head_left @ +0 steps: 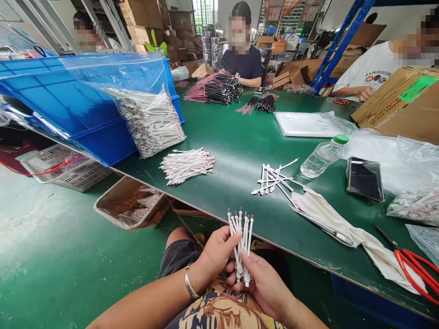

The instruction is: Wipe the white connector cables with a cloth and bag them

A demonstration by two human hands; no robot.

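Holding what, exactly, and how?

Slim white leads (245,237), fanned upright just off the near edge of the desk (233,137); the left hand (214,253) pinches one side, thumb over fingers; the right hand (270,285) is closed around the other, lower down.

Awkward to handle?

Light, I'd judge, and bendy rather than stiff; they may slip against one another, and the fine red tips look easiest to damage; better gripped mid-length, or at the chunkier lower ends.

And beyond the hands?

Loose leads (265,180) lie criss-crossed by a white cloth (317,205) and a slim metal tool (331,230); a fuller pile (187,167) sits to the left, near a packed clear bag (154,123); across from it all, a co-worker (242,61) is beside black and pink wires (219,89).
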